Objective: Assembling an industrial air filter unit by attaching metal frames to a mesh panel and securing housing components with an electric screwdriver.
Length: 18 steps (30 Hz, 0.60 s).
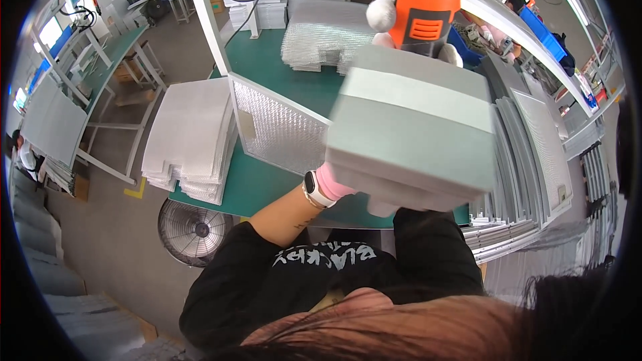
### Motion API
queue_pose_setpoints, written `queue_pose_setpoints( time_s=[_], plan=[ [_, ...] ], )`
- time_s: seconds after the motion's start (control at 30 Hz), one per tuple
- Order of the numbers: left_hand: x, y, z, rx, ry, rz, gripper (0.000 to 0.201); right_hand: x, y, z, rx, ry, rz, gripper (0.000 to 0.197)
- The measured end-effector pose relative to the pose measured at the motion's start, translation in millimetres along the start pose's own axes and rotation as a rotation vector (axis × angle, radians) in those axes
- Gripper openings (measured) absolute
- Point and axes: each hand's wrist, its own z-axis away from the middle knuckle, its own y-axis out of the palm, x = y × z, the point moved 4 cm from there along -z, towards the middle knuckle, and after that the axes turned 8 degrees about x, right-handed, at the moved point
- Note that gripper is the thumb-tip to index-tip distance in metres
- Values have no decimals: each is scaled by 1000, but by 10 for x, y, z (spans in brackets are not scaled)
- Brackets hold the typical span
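A cordless power tool [428,20] with an orange and black body is raised close in front of me. Its big grey block-shaped base [411,127] fills the middle of the picture and is blurred. White-gloved fingertips of my right hand [382,16] curl around the tool; the rest of that hand is behind the block. My left hand [332,182], with a pink cuff and a white watch at the wrist, reaches behind the block, its fingers hidden. Beside it a framed silver mesh panel [274,124] leans tilted over the green table [267,180].
A stack of pale sheets [190,134] lies at the table's left, silvery mesh sheets [321,33] at the back. Grey framed panels [528,160] stand in a row on the right. A white post [207,20] rises at the left; a floor fan [197,230] is below.
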Motion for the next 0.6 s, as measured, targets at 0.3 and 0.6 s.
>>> queue_pose_setpoints(
  time_s=[0.3,0.6],
  plan=[
    [-473,-363,-59,-337,305,-313,22,160,-483,277,-127,-220,-66,57],
    [-748,-516,490,123,209,-424,27,825,-295,311,-594,-453,238,48]
  ],
)
